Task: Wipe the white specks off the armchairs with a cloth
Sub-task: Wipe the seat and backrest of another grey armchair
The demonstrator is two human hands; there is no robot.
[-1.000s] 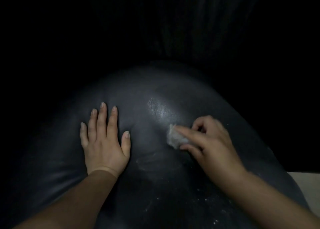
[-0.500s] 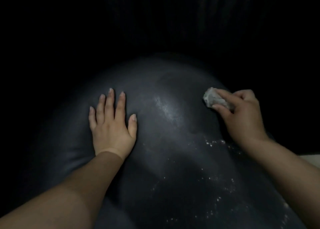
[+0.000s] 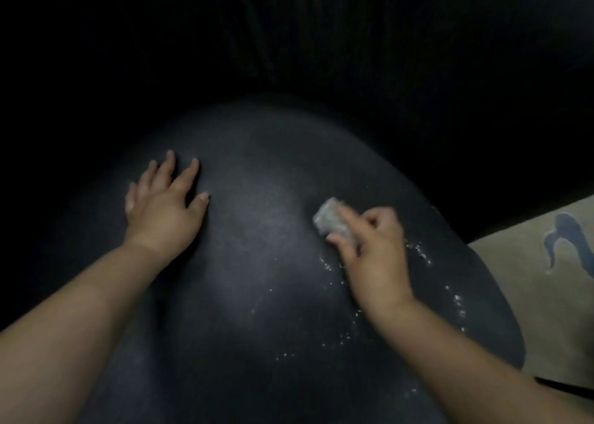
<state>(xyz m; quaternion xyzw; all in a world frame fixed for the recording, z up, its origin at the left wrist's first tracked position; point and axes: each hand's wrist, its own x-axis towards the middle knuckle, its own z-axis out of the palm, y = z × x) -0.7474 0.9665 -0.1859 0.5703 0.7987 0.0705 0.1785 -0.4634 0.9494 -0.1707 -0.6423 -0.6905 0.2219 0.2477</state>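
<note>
A black leather armchair cushion bulges up in the middle of the head view. My left hand lies flat on its left side, fingers straight and spread. My right hand pinches a small wadded grey cloth and holds it against the cushion's right side. White specks are scattered on the leather beside and below my right hand, with more specks lower down near my right forearm. A pale smeared patch shows between my hands.
Behind the cushion the chair back is almost black and hard to make out. A beige rug with a blue pattern lies on the floor at the right edge.
My right hand has drawn the cloth from the cushion's far right edge back toward the middle and nearer me. My left hand has stayed pressed on the left side.
</note>
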